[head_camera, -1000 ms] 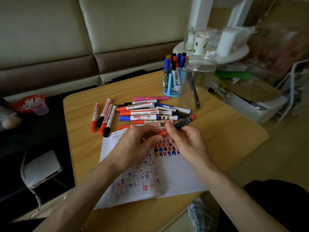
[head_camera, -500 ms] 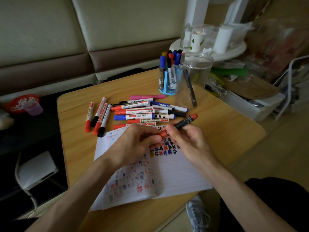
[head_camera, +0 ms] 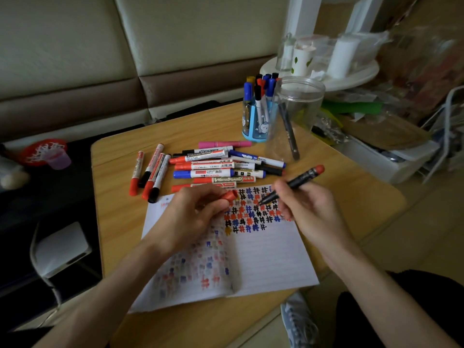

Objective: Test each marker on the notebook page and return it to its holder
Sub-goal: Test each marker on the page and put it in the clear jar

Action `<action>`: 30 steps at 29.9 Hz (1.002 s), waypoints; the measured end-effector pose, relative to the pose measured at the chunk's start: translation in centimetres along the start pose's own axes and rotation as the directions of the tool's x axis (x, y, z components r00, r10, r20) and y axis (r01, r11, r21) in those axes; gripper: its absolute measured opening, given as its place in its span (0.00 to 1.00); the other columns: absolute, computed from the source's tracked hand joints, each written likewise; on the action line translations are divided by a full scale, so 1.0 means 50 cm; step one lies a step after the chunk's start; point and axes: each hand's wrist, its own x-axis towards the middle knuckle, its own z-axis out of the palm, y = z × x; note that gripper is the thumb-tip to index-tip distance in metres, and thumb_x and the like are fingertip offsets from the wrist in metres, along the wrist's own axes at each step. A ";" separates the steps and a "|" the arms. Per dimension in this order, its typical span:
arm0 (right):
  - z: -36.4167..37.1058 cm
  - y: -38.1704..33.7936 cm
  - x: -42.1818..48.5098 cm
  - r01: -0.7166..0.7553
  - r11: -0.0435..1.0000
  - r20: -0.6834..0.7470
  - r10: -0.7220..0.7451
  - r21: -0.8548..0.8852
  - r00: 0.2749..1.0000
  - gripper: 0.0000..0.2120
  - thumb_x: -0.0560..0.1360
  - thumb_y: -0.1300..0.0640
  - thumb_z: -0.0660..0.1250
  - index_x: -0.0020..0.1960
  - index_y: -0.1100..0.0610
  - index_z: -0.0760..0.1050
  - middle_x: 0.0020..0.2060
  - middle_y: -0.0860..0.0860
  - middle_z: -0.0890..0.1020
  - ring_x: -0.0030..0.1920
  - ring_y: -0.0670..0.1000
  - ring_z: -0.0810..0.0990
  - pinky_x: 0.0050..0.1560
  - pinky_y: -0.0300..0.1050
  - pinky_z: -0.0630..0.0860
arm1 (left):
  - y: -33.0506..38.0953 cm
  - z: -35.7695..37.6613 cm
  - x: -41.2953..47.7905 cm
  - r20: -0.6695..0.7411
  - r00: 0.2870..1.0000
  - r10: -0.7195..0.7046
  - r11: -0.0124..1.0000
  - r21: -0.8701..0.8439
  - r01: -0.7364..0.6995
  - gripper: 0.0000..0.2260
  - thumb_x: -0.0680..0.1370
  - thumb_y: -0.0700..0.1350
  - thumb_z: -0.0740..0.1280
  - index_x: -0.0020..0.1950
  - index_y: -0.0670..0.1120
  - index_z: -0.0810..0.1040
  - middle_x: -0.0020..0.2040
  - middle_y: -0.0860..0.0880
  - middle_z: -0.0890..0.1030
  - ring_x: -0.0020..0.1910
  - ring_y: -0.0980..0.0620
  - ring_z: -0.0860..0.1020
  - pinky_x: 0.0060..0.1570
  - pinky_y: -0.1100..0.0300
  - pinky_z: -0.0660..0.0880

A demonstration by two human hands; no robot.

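Note:
My right hand [head_camera: 311,209] grips a black marker with a red end [head_camera: 300,180], uncapped, its tip just above the hash marks on the open notebook [head_camera: 263,257]. My left hand [head_camera: 193,217] pinches the marker's red cap [head_camera: 229,196] over the page's top edge. A pile of red, blue, black and pink markers [head_camera: 213,167] lies on the table beyond the notebook. A blue holder [head_camera: 256,116] with several markers stands at the back, next to a clear plastic jar [head_camera: 296,114] holding one dark marker.
The wooden table [head_camera: 351,197] ends close on the right and front. Three loose markers [head_camera: 150,172] lie left of the pile. A white round stand [head_camera: 326,76] with cups and rolls sits behind the jar. A sofa runs along the back.
The cap has come off the black marker: my left hand pulled it away leftward, and my right hand swung the marker so its tip points down at the page.

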 end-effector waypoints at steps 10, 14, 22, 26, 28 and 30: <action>-0.011 0.053 -0.031 -0.033 0.999 -0.093 0.031 -0.014 0.995 0.07 0.78 0.57 0.72 0.52 0.61 0.83 0.34 0.52 0.83 0.35 0.50 0.80 0.41 0.40 0.79 | 0.004 0.030 0.011 0.010 0.999 0.047 0.986 0.158 -0.048 0.13 0.78 0.58 0.67 0.60 0.57 0.81 0.51 0.61 0.84 0.48 0.61 0.82 0.49 0.60 0.81; -0.018 0.060 -0.037 -0.052 0.999 -0.106 0.052 0.002 0.993 0.06 0.79 0.57 0.72 0.52 0.59 0.83 0.35 0.53 0.82 0.36 0.49 0.79 0.41 0.38 0.78 | 0.002 0.036 0.012 0.012 0.998 0.062 0.983 0.170 -0.063 0.16 0.78 0.61 0.65 0.61 0.57 0.80 0.53 0.61 0.83 0.50 0.62 0.81 0.50 0.59 0.81; -0.011 0.081 -0.035 -0.008 0.997 -0.107 -0.001 -0.081 0.994 0.03 0.79 0.58 0.72 0.52 0.55 0.82 0.37 0.49 0.85 0.38 0.45 0.81 0.39 0.37 0.77 | 0.008 0.041 0.010 -0.001 0.996 0.093 0.965 0.245 -0.090 0.16 0.78 0.61 0.64 0.62 0.57 0.80 0.52 0.61 0.82 0.49 0.64 0.80 0.48 0.67 0.79; -0.012 0.087 -0.036 0.016 0.992 -0.101 -0.029 -0.124 0.994 0.02 0.79 0.57 0.72 0.51 0.53 0.83 0.38 0.55 0.84 0.38 0.49 0.80 0.39 0.41 0.77 | 0.004 0.044 0.009 0.000 0.996 0.090 0.959 0.271 -0.087 0.14 0.79 0.60 0.66 0.62 0.57 0.80 0.51 0.62 0.81 0.49 0.65 0.79 0.45 0.72 0.76; -0.013 0.090 -0.034 0.024 0.991 -0.098 -0.037 -0.134 0.995 0.01 0.79 0.57 0.72 0.50 0.53 0.83 0.38 0.56 0.84 0.37 0.49 0.79 0.38 0.42 0.77 | 0.006 0.044 0.010 -0.008 0.996 0.092 0.959 0.269 -0.087 0.16 0.78 0.61 0.65 0.62 0.57 0.81 0.51 0.62 0.82 0.49 0.64 0.80 0.46 0.70 0.77; -0.014 0.090 -0.034 0.036 0.989 -0.086 -0.049 -0.141 0.995 0.01 0.79 0.57 0.72 0.50 0.53 0.83 0.38 0.56 0.83 0.37 0.49 0.79 0.38 0.43 0.77 | 0.006 0.045 0.011 -0.005 0.996 0.091 0.959 0.269 -0.086 0.16 0.78 0.62 0.64 0.62 0.57 0.80 0.51 0.62 0.81 0.49 0.64 0.80 0.47 0.69 0.77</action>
